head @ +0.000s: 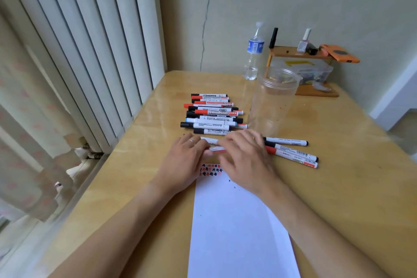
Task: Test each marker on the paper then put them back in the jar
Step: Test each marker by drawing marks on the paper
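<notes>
Paper (237,221) lies nearest you on the table (338,176), with two rows of test marks along its far edge. Your left hand (182,160) and right hand (246,156) both pinch markers (213,145) just beyond it. A stack (212,114) waits behind, three more (291,151) lie right. The jar (274,99) looks empty, so returning hasn't started.
</notes>
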A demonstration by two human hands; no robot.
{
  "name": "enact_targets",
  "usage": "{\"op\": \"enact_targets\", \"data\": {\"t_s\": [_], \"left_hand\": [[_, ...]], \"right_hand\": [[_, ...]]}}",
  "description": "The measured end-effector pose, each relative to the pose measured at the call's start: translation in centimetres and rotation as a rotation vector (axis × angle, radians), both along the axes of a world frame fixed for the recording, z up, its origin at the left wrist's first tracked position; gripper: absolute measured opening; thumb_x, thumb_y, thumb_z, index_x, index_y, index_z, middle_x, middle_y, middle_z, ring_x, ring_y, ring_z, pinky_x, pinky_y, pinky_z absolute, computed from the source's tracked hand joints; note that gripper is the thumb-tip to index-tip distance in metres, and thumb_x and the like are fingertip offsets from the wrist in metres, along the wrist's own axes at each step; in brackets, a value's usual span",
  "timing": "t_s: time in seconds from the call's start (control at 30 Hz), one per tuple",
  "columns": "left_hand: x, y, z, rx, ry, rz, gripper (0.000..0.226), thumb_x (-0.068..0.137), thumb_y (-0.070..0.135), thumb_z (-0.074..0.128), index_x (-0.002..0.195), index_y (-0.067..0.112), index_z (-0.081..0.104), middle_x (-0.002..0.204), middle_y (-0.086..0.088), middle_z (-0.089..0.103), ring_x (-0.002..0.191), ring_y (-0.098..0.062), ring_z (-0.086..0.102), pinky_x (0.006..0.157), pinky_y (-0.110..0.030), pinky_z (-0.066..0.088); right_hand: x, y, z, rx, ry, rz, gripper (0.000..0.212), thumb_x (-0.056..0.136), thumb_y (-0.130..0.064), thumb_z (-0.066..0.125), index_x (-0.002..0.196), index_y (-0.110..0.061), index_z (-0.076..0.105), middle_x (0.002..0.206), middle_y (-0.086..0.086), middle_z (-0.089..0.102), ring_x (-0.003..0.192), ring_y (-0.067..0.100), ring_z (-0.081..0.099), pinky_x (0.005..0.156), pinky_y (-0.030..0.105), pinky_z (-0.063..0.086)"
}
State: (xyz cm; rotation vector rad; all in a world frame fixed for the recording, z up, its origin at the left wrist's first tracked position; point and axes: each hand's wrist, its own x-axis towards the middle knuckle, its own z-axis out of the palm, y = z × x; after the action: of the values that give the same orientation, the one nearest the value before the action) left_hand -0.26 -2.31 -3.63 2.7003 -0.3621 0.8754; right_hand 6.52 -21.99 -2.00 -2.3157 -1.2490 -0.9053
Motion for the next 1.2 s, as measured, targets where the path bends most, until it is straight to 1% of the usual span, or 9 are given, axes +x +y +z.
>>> {"op": "enact_targets", "data": {"t_s": [0.17,0.33,0.43,0.77,0.9,0.97,1.07,1.13,1.2], "left_hand": [[-0.3,-1.0,-0.3,-0.066,0.09,-0.071,0.047,0.111,0.042,0.023,0.085,0.014,0.052,0.076,0.004,0.052,0.069,-0.021,0.047,0.07,-0.042,0.044],[0.0,-0.8,-0.6,-0.151,0.114,-0.174,0.051,0.111,0.045,0.025,0.087,0.011,0.054,0.076,0.005,0.051,0.069,-0.017,0.042,0.067,-0.033,0.036],[0.0,-0.9,-0.5,-0.159,0.096,-0.202,0.048,0.11,0.045,0.026,0.084,0.015,0.052,0.074,0.009,0.045,0.067,-0.014,0.038,0.067,-0.028,0.03],[0.2,-0.3,-0.3,-0.188,0.099,-0.202,0.05,0.109,0.048,0.028,0.094,0.012,0.06,0.083,0.006,0.054,0.077,-0.016,0.047,0.069,-0.034,0.041],[0.2,-0.2,0.0,-0.267,0.144,-0.12,0.043,0.108,0.049,0.031,0.093,0.017,0.056,0.08,0.006,0.053,0.08,-0.016,0.048,0.07,-0.038,0.042],[0.2,0.5,0.0,-0.33,0.171,-0.017,0.034,0.106,0.045,0.035,0.097,0.022,0.058,0.085,0.008,0.055,0.086,-0.014,0.049,0.074,-0.036,0.043],[0.0,2.1,-0.5,-0.202,0.219,0.097,0.041,0.1,0.047,0.035,0.115,0.025,0.066,0.107,0.008,0.062,0.101,-0.015,0.05,0.087,-0.033,0.045],[-0.1,2.5,-0.7,-0.146,0.277,0.096,0.048,0.098,0.052,0.033,0.13,0.03,0.061,0.12,0.008,0.06,0.11,-0.015,0.049,0.093,-0.036,0.045],[-0.1,2.3,-0.7,-0.118,0.334,0.091,0.053,0.096,0.054,0.033,0.143,0.037,0.049,0.132,0.01,0.055,0.12,-0.015,0.046,0.098,-0.038,0.042]], "right_hand": [[-1.1,0.7,-0.9,-0.023,0.013,0.056,0.014,0.092,-0.027,0.056,0.09,-0.015,0.063,0.075,0.0,0.054,0.07,0.025,0.056,0.062,0.037,0.048],[-1.3,-0.3,-0.5,-0.119,0.056,0.049,0.031,0.1,-0.042,0.045,0.091,-0.018,0.062,0.076,-0.004,0.054,0.068,0.022,0.058,0.053,0.03,0.036],[-1.6,-0.5,-0.3,-0.143,0.121,0.026,0.035,0.1,-0.045,0.038,0.091,-0.019,0.06,0.078,-0.006,0.059,0.07,0.024,0.062,0.052,0.029,0.03],[-1.6,-0.6,0.3,-0.229,0.257,-0.061,0.06,0.096,-0.059,0.014,0.119,-0.03,0.061,0.085,-0.003,0.07,0.081,0.03,0.068,0.058,0.036,0.04],[-1.5,-1.3,0.3,-0.167,0.16,-0.171,0.04,0.099,-0.055,0.036,0.092,-0.021,0.057,0.07,-0.003,0.064,0.061,0.029,0.064,0.05,0.03,0.028],[-1.5,-1.7,0.2,-0.089,0.227,-0.203,0.035,0.101,-0.05,0.04,0.093,-0.019,0.057,0.08,-0.003,0.062,0.07,0.028,0.063,0.052,0.032,0.036],[-1.8,-2.0,0.6,0.034,0.35,-0.21,0.026,0.105,-0.033,0.038,0.112,-0.02,0.06,0.099,-0.003,0.06,0.088,0.027,0.063,0.064,0.04,0.049],[-1.9,-1.9,0.7,0.088,0.433,-0.162,0.036,0.106,-0.025,0.043,0.141,-0.029,0.052,0.12,-0.002,0.063,0.1,0.026,0.064,0.075,0.044,0.054],[-1.8,-1.7,0.6,0.17,0.488,-0.073,0.048,0.106,-0.018,0.046,0.149,-0.04,0.043,0.124,-0.002,0.062,0.1,0.025,0.064,0.078,0.046,0.056]]}}
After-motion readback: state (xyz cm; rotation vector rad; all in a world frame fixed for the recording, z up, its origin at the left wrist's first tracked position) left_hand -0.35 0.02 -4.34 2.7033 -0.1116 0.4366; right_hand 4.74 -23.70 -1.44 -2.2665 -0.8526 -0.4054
